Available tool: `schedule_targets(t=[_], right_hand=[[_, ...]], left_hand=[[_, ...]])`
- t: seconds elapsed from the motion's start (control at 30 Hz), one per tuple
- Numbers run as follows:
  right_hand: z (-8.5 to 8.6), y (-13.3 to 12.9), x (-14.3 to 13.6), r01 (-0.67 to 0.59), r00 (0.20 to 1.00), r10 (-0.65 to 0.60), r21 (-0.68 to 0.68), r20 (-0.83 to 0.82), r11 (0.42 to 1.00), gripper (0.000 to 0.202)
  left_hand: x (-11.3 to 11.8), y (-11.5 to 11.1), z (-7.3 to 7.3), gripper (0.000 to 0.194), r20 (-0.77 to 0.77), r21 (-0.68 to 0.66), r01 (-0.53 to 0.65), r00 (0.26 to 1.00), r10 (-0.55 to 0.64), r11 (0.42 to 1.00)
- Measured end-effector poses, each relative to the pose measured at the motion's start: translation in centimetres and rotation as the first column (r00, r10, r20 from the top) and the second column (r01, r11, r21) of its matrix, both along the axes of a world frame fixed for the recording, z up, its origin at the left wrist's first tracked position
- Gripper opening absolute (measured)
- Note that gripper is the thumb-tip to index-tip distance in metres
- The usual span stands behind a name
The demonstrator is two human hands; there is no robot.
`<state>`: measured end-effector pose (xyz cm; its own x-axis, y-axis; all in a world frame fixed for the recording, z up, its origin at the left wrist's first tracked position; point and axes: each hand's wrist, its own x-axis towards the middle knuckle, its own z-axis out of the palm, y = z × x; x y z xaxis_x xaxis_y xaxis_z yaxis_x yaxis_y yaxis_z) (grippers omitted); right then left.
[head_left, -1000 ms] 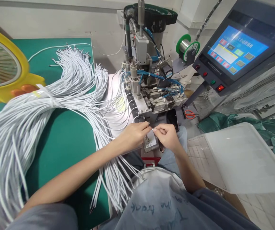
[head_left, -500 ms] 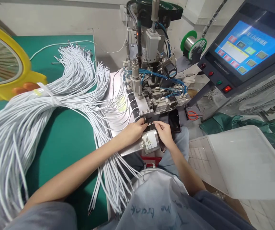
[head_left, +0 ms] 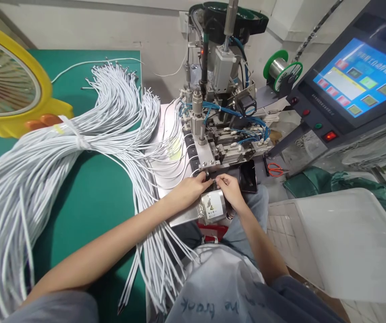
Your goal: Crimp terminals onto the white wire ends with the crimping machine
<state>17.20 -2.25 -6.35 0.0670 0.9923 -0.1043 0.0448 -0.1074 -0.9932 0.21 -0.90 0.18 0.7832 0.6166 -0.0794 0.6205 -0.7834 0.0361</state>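
Observation:
My left hand point(head_left: 193, 188) is at the front edge of the machine point(head_left: 209, 154), its thumb and index finger closed around something too small to make out. Close on its right, my right hand point(head_left: 228, 187) has its fingertips pinched together, and what they hold is likewise too small to name. A silvery metal cylinder with a white label point(head_left: 214, 205) lies just below both hands. White cables point(head_left: 112, 139), tied in a large bundle, spread from the left towards the machine.
A yellow fan point(head_left: 41, 85) stands on the green table point(head_left: 112, 197) at the left. Right of the machine are a phone point(head_left: 248, 176), orange-handled scissors point(head_left: 275, 169), a wire spool point(head_left: 278, 67), a lit screen point(head_left: 359, 78) and a white plastic bin point(head_left: 344, 242).
The view has shifted, so the machine and screen appear further right and slightly lower. My hands remain at the machine's front, with the fingertips slightly closer together.

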Motion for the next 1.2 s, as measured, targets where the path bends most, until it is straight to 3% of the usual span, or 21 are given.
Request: schedule_targets(t=[0.57,0.83,0.97,1.1,1.2], right_hand=[[0.0,0.4,-0.1,-0.030,0.998,0.033,-0.049,0.048,0.998,0.020],[0.1,0.9,0.1,-0.082,0.995,0.085,-0.058,0.061,0.995,0.025],[-0.7,0.6,0.0,-0.146,0.987,0.147,-0.020,0.067,0.989,0.032],[-1.8,0.3,-0.2,-0.184,0.980,0.180,0.036,0.086,0.982,0.036],[-2.2,0.4,0.0,-0.183,0.976,0.174,0.063,0.130,0.981,0.038]], left_hand=[[0.2,-0.2,0.0,0.039,-0.103,0.095,0.036,0.994,-0.026,0.995],[-0.1,-0.3,-0.7,0.037,-0.029,0.121,0.033,0.999,-0.030,0.992],[-0.2,-1.0,-0.2,0.031,0.029,0.131,0.012,0.999,-0.016,0.991],[-0.3,-1.4,0.5,0.011,-0.004,0.109,-0.048,0.999,0.049,0.993],[-0.5,-1.6,0.7,0.014,-0.006,0.081,-0.106,0.994,0.106,0.991]])
